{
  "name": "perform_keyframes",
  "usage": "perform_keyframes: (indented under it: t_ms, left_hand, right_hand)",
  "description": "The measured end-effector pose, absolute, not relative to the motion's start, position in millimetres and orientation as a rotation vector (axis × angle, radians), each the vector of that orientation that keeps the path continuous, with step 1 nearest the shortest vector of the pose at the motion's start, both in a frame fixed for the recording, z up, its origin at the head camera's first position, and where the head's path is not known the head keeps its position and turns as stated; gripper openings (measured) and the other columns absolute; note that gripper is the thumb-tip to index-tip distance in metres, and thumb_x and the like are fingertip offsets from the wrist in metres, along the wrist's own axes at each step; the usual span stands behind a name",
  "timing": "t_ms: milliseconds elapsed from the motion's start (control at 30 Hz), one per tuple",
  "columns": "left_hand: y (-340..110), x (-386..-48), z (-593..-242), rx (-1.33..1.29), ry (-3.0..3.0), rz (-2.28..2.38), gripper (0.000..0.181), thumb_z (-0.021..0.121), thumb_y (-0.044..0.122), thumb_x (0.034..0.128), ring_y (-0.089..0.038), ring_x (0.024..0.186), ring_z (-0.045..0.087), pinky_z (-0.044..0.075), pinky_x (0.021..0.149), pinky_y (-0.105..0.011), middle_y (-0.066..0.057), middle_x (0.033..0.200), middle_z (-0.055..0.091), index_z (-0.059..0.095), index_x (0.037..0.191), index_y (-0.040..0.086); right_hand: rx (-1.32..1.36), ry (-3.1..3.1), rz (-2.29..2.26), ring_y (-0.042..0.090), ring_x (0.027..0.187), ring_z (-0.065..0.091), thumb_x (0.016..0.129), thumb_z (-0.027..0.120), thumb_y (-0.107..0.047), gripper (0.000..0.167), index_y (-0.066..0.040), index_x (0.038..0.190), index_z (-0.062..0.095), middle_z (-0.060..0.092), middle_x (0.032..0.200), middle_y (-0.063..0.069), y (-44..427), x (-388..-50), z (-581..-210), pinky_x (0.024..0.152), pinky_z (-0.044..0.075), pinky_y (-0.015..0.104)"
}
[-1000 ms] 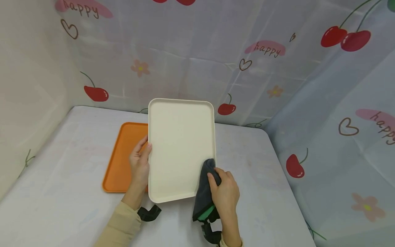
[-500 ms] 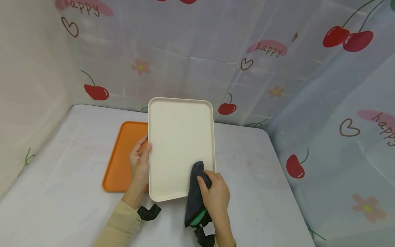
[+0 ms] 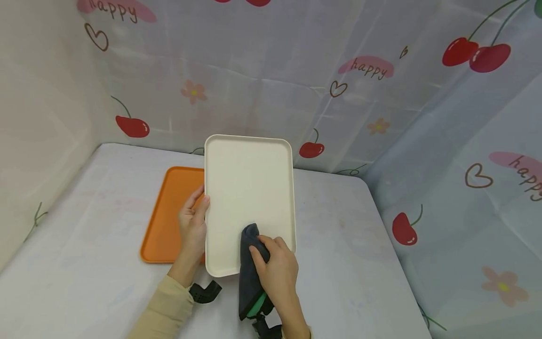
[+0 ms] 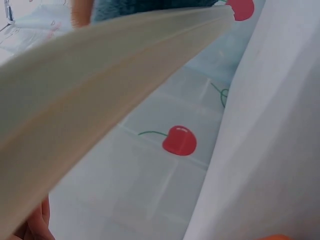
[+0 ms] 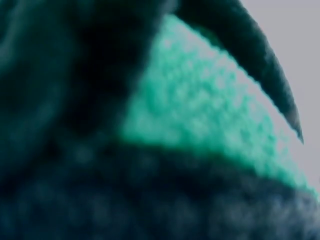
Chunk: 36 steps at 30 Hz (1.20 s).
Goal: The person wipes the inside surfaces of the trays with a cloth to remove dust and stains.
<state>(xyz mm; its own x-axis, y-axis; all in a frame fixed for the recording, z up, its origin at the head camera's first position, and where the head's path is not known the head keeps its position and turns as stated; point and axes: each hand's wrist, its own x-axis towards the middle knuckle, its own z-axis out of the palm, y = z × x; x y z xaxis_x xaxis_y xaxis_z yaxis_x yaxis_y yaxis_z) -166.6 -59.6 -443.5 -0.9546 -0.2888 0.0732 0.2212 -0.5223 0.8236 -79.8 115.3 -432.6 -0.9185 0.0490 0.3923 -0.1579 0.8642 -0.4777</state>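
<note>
over the worktop's (image 3: 347,263) middle: cream tray (image 3: 250,188), raised and tilted
hands: left hand (image 3: 193,228) pinches its left rim, thumb in front; right hand (image 3: 277,270), fingers bent, grips a dark cloth (image 3: 251,280) over its lower part
slip risk: cream tray could twist or drop, being held at one side, if the dark cloth pushes hard
snag risk: hanging cloth end might catch the bottom rim
cream tray's inside: pale base, dark cloth across it
orange tray (image 3: 169,221), toward worktop's far edge: plain base, right part hidden
</note>
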Motion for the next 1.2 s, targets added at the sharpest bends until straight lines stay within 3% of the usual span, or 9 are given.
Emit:
perform_keyframes:
  t_ms: [467,733,1200]
  left_hand:
    - [-57,-165,-444,0.121,-1.377,-2.511,0.038,0.058,0.013,0.0986,-0.009,0.085,0.071,0.060,0.073,-0.024,0.004,0.107,0.071,0.056,0.136,0.004]
    - [-55,-166,-447,0.199,-1.450,-2.493,0.037,0.060,0.017,0.0977,-0.008,0.080,0.070,0.059,0.069,-0.022,0.007,0.101,0.072,0.059,0.134,0.009]
    - [-58,-167,-449,0.142,-1.465,-2.476,0.038,0.060,0.015,0.0978,-0.007,0.077,0.071,0.059,0.067,-0.022,0.008,0.096,0.073,0.057,0.134,0.005]
  right_hand:
    - [0.330,-2.645,0.668,0.008,0.060,0.051,0.081,0.079,-0.033,0.028,-0.016,0.103,0.076,0.060,0.075,-0.003,85,-78,-423,0.054,0.034,0.014]
    - [0.443,-2.688,0.600,0.007,0.060,0.051,0.080,0.080,-0.033,0.026,-0.018,0.102,0.077,0.058,0.074,-0.005,74,-79,-418,0.052,0.033,0.014]
    - [0.598,-2.856,0.538,0.002,0.056,0.042,0.082,0.078,-0.036,0.026,-0.021,0.104,0.077,0.061,0.076,-0.006,77,-71,-415,0.049,0.024,0.013]
